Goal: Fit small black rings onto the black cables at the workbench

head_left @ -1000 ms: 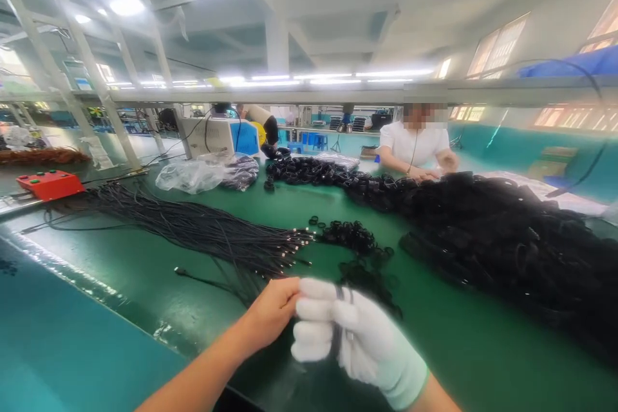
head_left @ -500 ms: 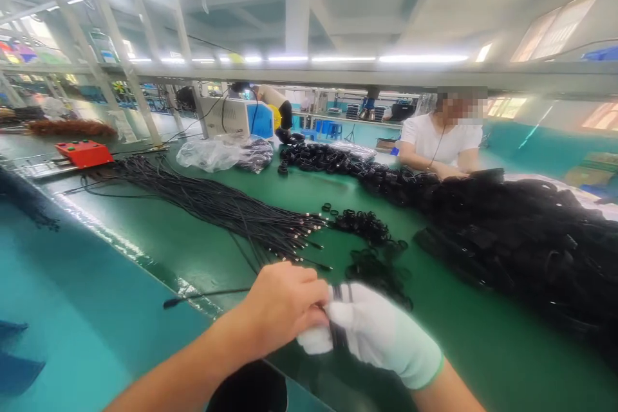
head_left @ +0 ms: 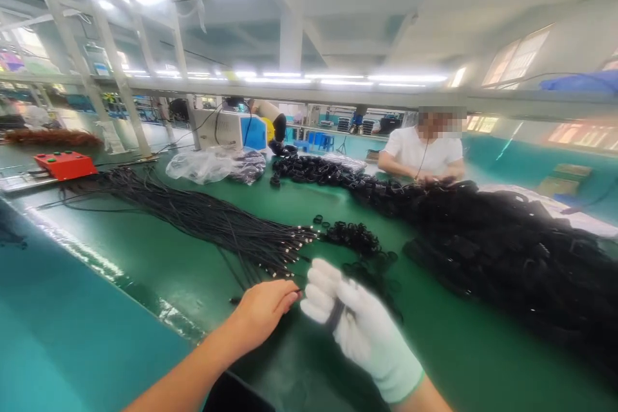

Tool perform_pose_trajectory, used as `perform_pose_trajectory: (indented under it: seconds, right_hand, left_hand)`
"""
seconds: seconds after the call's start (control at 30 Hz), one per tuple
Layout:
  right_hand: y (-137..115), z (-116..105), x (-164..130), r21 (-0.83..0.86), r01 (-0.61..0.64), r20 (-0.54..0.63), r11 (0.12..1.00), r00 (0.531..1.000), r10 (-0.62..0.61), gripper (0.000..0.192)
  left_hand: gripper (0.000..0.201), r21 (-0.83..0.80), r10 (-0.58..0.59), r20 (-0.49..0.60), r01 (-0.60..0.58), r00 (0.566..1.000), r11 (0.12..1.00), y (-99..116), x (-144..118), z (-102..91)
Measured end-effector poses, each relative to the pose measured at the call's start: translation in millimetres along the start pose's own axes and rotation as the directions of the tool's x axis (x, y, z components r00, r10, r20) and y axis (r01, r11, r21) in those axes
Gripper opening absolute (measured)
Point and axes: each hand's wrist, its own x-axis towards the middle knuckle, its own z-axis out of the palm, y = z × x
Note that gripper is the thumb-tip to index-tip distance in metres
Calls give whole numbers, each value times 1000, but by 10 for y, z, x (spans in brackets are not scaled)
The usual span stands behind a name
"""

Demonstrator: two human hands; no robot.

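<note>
Across the lower middle of the frame, the person's two hands meet over a green table (head_left: 458,347). The right hand (head_left: 355,328), in a white glove, is curled around a black band (head_left: 334,315) that crosses its fingers. The bare left hand (head_left: 263,309) is half closed, its fingertips just beside the glove's fingers; whether it pinches anything I cannot tell.

Just above the hands, a long bundle of black cables (head_left: 203,222) runs from the left of the frame toward the centre, metal tips fanned out near the glove. Right of those tips lies a scatter of small black rings (head_left: 355,238). A large heap of black parts (head_left: 512,257) fills the right side, and a chain of them trails back toward the centre. At the far edge, upper right of centre, a person in a white shirt (head_left: 420,151) works with both hands at the heap.

In the upper left sit a red box (head_left: 65,164) and, further right, a clear plastic bag (head_left: 203,164) with a white machine (head_left: 226,131) behind it. White frame posts and strip lights span the ceiling above. A teal ledge (head_left: 62,335) borders the table at lower left.
</note>
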Motion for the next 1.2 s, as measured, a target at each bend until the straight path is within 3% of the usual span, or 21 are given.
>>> perform_pose_trajectory:
  seconds: [0.13, 0.23, 0.37, 0.47, 0.53, 0.6, 0.77, 0.9, 1.0, 1.07, 1.13, 1.2]
  right_hand:
    - [-166, -77, 35, -72, 118, -121, 990, 985, -126, 38]
    - [-168, -122, 59, -145, 130, -162, 981, 975, -153, 39]
    - [-89, -98, 73, -232, 82, -209, 969, 969, -132, 41]
    - [-23, -35, 67, -327, -36, -179, 944, 984, -24, 31]
    - [18, -5, 54, -338, -98, -52, 936, 995, 85, 21]
    - [56, 1, 36, -281, -137, 66, 950, 985, 162, 18]
    - [137, -40, -9, -175, -266, 127, 948, 949, 289, 31]
    - [185, -90, -13, -182, -334, 118, 925, 926, 358, 35]
    - [197, -150, -23, -175, -389, 101, 905, 907, 409, 33]
    - [191, -181, -40, -172, -416, 123, 893, 890, 439, 36]
    - [183, -186, -59, -148, -421, 157, 895, 884, 441, 39]
    - [182, -164, -69, -100, -412, 181, 906, 888, 423, 36]
  left_hand:
    - [29, 269, -119, -4, 116, 993, 956, 192, -128, 113]
    - [27, 414, -89, -4, 83, 996, 907, 397, -208, 229]
    - [22, 491, 100, 12, -93, 995, 866, 489, -191, 215]
    - [17, 551, 386, 51, -348, 921, 758, 408, -76, 9]
    - [18, 549, 539, 123, -509, 833, 663, 338, 26, -172]
    - [23, 499, 599, 177, -596, 781, 629, 281, 124, -323]
    - [12, 301, 602, 203, -634, 773, 712, 193, 277, -411]
    - [9, 249, 627, 206, -660, 751, 709, 205, 293, -386]
    - [14, 265, 606, 202, -638, 770, 723, 256, 291, -428]
    - [16, 150, 524, 261, -571, 811, 807, 271, 297, -457]
    - [11, -84, 389, 329, -384, 861, 920, 252, 295, -450]
    - [8, -328, 224, 369, -99, 902, 940, 213, 265, -392]
